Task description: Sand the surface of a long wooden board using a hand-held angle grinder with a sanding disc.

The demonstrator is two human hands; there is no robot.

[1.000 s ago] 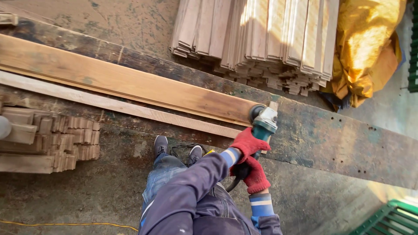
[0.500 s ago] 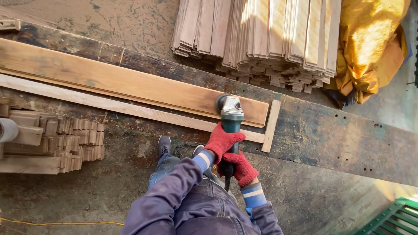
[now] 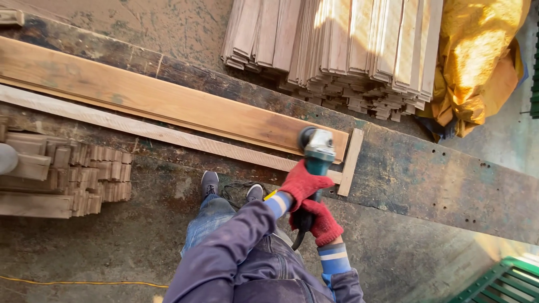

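Both my hands wear red gloves and grip a green angle grinder (image 3: 318, 150). My left hand (image 3: 304, 185) wraps the grinder's body. Behind it, my right hand (image 3: 324, 224) holds the rear handle, where a black cord hangs down. The grinder's disc end rests on the right end of a long wooden plank (image 3: 168, 104). That plank lies on a dark, worn workbench (image 3: 438, 185). A narrow wooden strip (image 3: 140, 132) runs along the plank's near edge, and a short strip (image 3: 351, 163) sits across its right end.
A big stack of wooden slats (image 3: 337, 50) lies behind the bench, next to a yellow tarp (image 3: 477, 62). Short wood pieces (image 3: 67, 174) are piled at the left. A yellow cord (image 3: 84, 282) crosses the floor, and green metal bars (image 3: 499, 280) sit at bottom right.
The grinder swept left along the plank's end, then came back to the right. Both hands kept their grip on it throughout.
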